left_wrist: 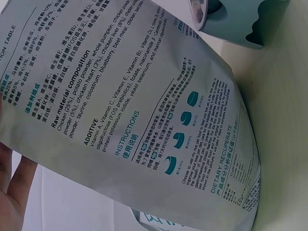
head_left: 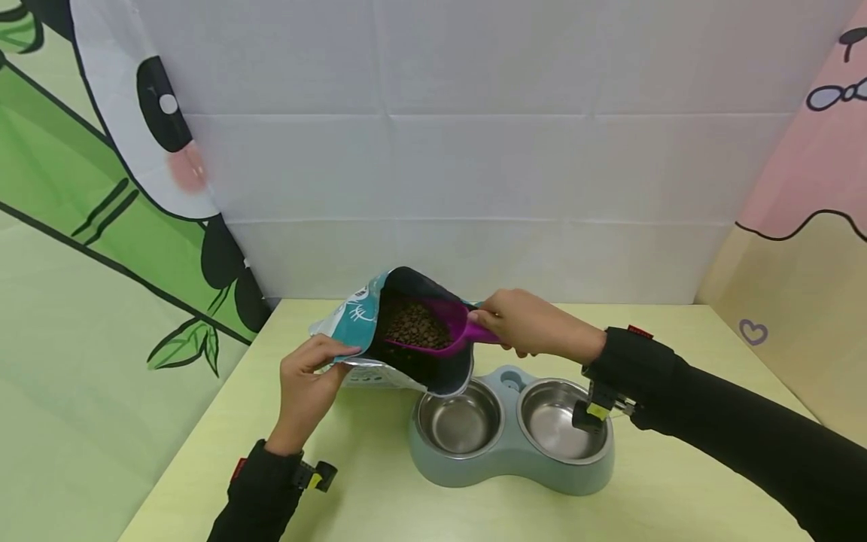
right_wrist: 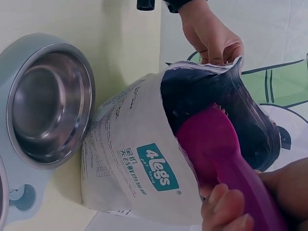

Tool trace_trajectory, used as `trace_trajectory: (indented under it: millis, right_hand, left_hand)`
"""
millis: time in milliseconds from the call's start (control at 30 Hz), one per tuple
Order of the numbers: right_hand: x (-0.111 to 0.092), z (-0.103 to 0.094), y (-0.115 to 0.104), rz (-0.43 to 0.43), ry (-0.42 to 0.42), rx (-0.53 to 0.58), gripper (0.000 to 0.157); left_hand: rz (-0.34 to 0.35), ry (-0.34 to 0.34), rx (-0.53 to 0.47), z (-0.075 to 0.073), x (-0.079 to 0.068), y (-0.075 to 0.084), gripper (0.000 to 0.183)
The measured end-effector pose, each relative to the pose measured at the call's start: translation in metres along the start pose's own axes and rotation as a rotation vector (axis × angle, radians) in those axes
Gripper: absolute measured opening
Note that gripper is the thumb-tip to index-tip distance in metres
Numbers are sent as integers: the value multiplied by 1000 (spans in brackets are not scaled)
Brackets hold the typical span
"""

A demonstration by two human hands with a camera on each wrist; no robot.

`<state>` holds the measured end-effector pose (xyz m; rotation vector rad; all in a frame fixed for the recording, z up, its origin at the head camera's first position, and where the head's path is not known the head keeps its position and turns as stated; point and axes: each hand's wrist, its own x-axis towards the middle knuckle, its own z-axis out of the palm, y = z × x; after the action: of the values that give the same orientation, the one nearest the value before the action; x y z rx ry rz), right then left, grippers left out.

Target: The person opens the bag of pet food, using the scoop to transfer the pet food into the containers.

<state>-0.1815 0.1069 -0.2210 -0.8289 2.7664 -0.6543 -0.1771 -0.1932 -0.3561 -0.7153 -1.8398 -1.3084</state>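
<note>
My left hand (head_left: 308, 388) pinches the rim of a teal and white pet food bag (head_left: 359, 320), which tilts with its wide mouth toward me. In my right hand (head_left: 531, 322) is the handle of a purple scoop (head_left: 467, 331), its bowl inside the bag's mouth. Brown kibble (head_left: 416, 327) fills the scoop's bowl. The right wrist view shows the scoop (right_wrist: 211, 139) from its underside, against the bag's dark lining. Printed text covers the side of the bag (left_wrist: 144, 110) in the left wrist view, where only part of my left hand (left_wrist: 17, 187) shows.
A blue-grey double bowl stand (head_left: 511, 459) sits on the pale yellow table (head_left: 366, 489), just below and right of the bag. Its two steel bowls (head_left: 460, 425) hold no food. A white sheet (head_left: 474, 165) hangs behind the table.
</note>
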Motion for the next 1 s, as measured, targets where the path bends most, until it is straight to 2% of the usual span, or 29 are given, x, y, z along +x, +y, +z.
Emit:
trace_trajectory:
  millis: [267,367,500,567,733,800,900,1000]
  right_hand:
    - [-5,-2,0,18,-10,4,34]
    - [-6,-3,-1,22,-16,8,34]
    - [-7,-4,-1,32,-21,12,34]
    - [-8,-5,-1,26,-18,16,34]
    - [-10,-7,-2,16,-14,28,33]
    - [-11,-8,-1,24,-17,31,33]
    - [-12,-9,0,23,-21,38,32]
    - [-13,-10,2,17,-21,51,33]
  left_hand:
    - [1,8,6,1,2,5,19]
    - [-6,10,12,1,3,11,15]
    - [-19,12,20,2,4,17,20]
    - [-23,14,23,2,4,15,22]
    - [-20,13,24,1,6,22,20]
    - [-21,13,20,1,6,22,18]
    - [-21,15,15,1,1,6,14]
    - [-17,15,10,1,-1,2,7]
